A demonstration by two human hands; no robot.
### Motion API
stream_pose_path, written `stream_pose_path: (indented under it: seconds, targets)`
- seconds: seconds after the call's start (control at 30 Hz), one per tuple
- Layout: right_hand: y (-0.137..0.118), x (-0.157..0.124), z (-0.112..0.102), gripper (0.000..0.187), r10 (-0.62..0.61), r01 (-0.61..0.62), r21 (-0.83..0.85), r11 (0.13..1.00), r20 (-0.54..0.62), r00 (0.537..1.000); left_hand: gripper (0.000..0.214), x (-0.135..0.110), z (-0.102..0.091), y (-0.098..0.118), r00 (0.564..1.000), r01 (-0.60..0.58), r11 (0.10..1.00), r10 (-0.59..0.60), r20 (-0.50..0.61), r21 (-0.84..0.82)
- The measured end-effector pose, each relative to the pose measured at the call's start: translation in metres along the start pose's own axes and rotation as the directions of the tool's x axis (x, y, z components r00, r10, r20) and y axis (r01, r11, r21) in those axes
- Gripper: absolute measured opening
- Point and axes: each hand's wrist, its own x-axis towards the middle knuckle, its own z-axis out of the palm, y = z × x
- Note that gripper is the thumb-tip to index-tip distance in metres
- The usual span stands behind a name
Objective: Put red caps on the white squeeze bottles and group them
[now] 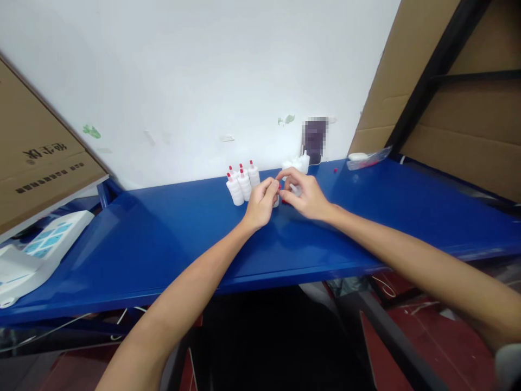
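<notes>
My left hand (261, 205) and my right hand (306, 194) meet over the blue shelf (163, 233), fingers curled round a small white bottle (277, 201) with a red cap, mostly hidden between them. Just left of my hands stands a cluster of several small white bottles with red tips (242, 183). Behind my right hand sit a few uncapped white bottles (299, 162).
A white scale with buttons (36, 252) lies at the shelf's left end under a cardboard box (36, 163). A plastic bag (368, 157) and a loose red cap (335, 170) lie at the back right. Cardboard and a black frame (431, 70) stand on the right.
</notes>
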Motion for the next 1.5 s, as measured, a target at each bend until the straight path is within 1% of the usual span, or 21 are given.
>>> stream_pose_path:
  seconds: [0.07, 0.13, 0.2, 0.37, 0.47, 0.63, 0.77, 0.9, 0.97, 1.1, 1.2, 1.27, 1.4, 1.5]
  targets:
    - [0.000, 0.000, -0.003, 0.032, -0.019, 0.021, -0.039, 0.999, 0.053, 0.998, 0.046, 0.000, 0.001, 0.001, 0.999, 0.002, 0.999, -0.003, 0.038, 0.035]
    - [-0.002, 0.000, -0.005, 0.039, -0.021, 0.029, -0.078, 0.996, 0.108, 0.994, 0.051, 0.000, 0.001, 0.002, 0.996, -0.009, 0.994, 0.000, 0.090, 0.105]
    - [-0.005, 0.000, -0.006, 0.041, -0.006, 0.023, -0.110, 0.994, 0.156, 0.988, 0.054, -0.001, 0.002, 0.003, 0.992, -0.024, 0.985, 0.002, 0.126, 0.174]
    - [-0.010, 0.001, -0.006, 0.042, 0.058, -0.025, -0.143, 0.989, 0.236, 0.970, 0.056, -0.001, 0.000, 0.004, 0.992, -0.048, 0.972, 0.019, 0.126, 0.231]
    - [-0.009, 0.001, -0.006, 0.040, 0.048, -0.010, -0.151, 0.988, 0.248, 0.968, 0.056, -0.001, -0.001, 0.003, 0.991, -0.059, 0.968, 0.027, 0.132, 0.244]
    - [-0.006, 0.000, -0.007, 0.039, 0.041, -0.006, -0.149, 0.989, 0.230, 0.972, 0.057, -0.001, 0.000, 0.005, 0.988, -0.079, 0.959, 0.039, 0.149, 0.273]
    - [-0.008, 0.001, -0.007, 0.038, 0.023, 0.013, -0.153, 0.988, 0.231, 0.973, 0.057, -0.001, 0.001, 0.006, 0.988, -0.067, 0.956, 0.023, 0.156, 0.284]
    - [-0.009, 0.002, -0.008, 0.039, 0.043, 0.001, -0.192, 0.981, 0.223, 0.974, 0.056, -0.001, 0.000, 0.007, 0.993, -0.095, 0.953, 0.069, 0.100, 0.288]
    - [-0.009, 0.003, -0.009, 0.041, 0.054, -0.006, -0.209, 0.978, 0.224, 0.973, 0.055, -0.001, -0.001, 0.007, 0.992, -0.098, 0.955, 0.073, 0.101, 0.278]
    - [-0.008, 0.002, -0.009, 0.045, 0.036, 0.021, -0.230, 0.973, 0.240, 0.970, 0.055, 0.000, -0.005, 0.005, 0.980, -0.036, 0.967, -0.016, 0.200, 0.251]
    - [-0.009, 0.002, -0.010, 0.047, 0.033, 0.040, -0.269, 0.962, 0.261, 0.965, 0.055, 0.000, -0.008, 0.006, 0.956, 0.018, 0.971, -0.087, 0.280, 0.239]
    - [-0.010, 0.001, -0.011, 0.049, 0.042, 0.046, -0.295, 0.954, 0.286, 0.957, 0.056, 0.001, -0.010, 0.007, 0.939, 0.032, 0.968, -0.114, 0.323, 0.248]
    - [-0.014, 0.001, -0.013, 0.049, 0.054, 0.060, -0.341, 0.938, 0.316, 0.947, 0.056, 0.001, -0.013, 0.009, 0.921, 0.044, 0.960, -0.147, 0.361, 0.276]
    - [-0.014, 0.001, -0.013, 0.048, 0.052, 0.073, -0.357, 0.931, 0.328, 0.943, 0.055, 0.000, -0.013, 0.008, 0.908, 0.076, 0.965, -0.171, 0.383, 0.252]
